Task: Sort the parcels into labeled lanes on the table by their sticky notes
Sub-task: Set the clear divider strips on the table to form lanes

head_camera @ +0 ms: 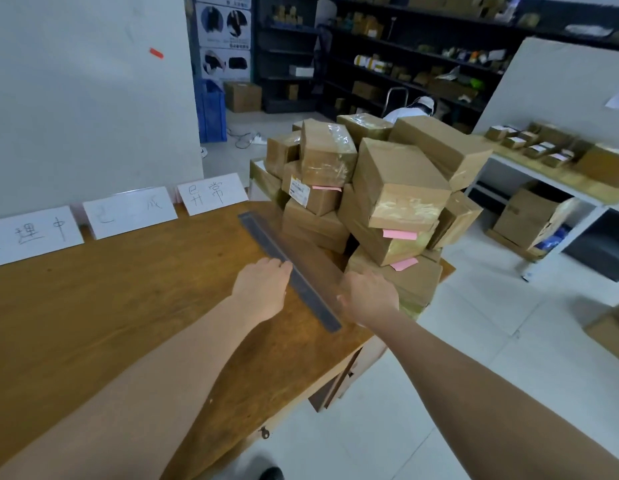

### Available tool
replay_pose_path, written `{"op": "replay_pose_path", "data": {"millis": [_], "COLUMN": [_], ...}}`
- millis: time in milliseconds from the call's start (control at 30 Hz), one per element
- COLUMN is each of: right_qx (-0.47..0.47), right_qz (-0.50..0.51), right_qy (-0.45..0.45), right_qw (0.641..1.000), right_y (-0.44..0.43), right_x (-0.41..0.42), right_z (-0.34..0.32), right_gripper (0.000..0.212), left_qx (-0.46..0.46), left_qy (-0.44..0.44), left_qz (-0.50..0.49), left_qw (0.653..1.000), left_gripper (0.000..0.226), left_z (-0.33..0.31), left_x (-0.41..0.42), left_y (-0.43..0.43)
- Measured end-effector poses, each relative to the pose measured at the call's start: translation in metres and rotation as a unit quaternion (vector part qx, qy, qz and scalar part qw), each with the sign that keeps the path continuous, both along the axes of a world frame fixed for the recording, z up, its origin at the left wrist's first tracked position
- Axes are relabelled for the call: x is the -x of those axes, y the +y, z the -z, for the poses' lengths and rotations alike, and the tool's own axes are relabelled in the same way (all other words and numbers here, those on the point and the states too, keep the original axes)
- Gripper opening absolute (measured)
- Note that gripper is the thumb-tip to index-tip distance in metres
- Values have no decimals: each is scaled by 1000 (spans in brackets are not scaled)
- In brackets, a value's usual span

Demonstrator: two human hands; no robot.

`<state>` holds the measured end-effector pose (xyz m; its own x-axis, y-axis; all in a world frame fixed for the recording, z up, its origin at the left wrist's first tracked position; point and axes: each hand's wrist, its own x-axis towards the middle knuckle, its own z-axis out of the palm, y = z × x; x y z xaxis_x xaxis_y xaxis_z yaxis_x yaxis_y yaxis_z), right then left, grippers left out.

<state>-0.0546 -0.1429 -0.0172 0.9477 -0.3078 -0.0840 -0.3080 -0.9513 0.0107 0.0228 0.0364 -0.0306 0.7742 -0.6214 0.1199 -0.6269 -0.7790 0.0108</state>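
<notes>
A heap of brown cardboard parcels [398,188] is piled on the right end of the wooden table [128,306]. Pink sticky notes [399,233] show on several of them. Three white lane labels [128,211] with handwritten characters stand along the table's far edge. A grey tape strip [294,271] runs diagonally across the tabletop beside the heap. My left hand [263,289] lies palm down, fingertips at the strip, holding nothing. My right hand [368,296] is at the near corner of the lowest front parcel [415,278], fingers bent; its grip is hidden.
A white wall panel rises behind the labels. A second table [543,168] with small boxes stands at the right, an open carton [529,216] under it. Dark shelves [405,46] fill the back. White tiled floor lies right of the table.
</notes>
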Motion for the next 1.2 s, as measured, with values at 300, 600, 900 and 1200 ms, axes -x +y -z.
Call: {"op": "replay_pose_path", "data": {"millis": [300, 600, 900, 1200], "right_qx": [-31, -64, -37, -66], "right_qz": [-2, -44, -208, -264], "right_qy": [23, 40, 39, 44], "right_qw": [999, 996, 977, 961], "right_y": [-36, -57, -58, -64], "right_x": [-56, -73, -62, -64], "right_z": [22, 32, 32, 30], "right_gripper": [23, 28, 34, 37], "left_qx": [0, -24, -62, -47], "left_qy": [-6, -23, -37, -6], "left_qz": [71, 109, 70, -53], "left_qw": [997, 994, 995, 997], "left_gripper": [58, 56, 38, 28], "left_z": [24, 38, 24, 22], "left_x": [-58, -80, -75, -52], "left_y": [-57, -85, -88, -75]}}
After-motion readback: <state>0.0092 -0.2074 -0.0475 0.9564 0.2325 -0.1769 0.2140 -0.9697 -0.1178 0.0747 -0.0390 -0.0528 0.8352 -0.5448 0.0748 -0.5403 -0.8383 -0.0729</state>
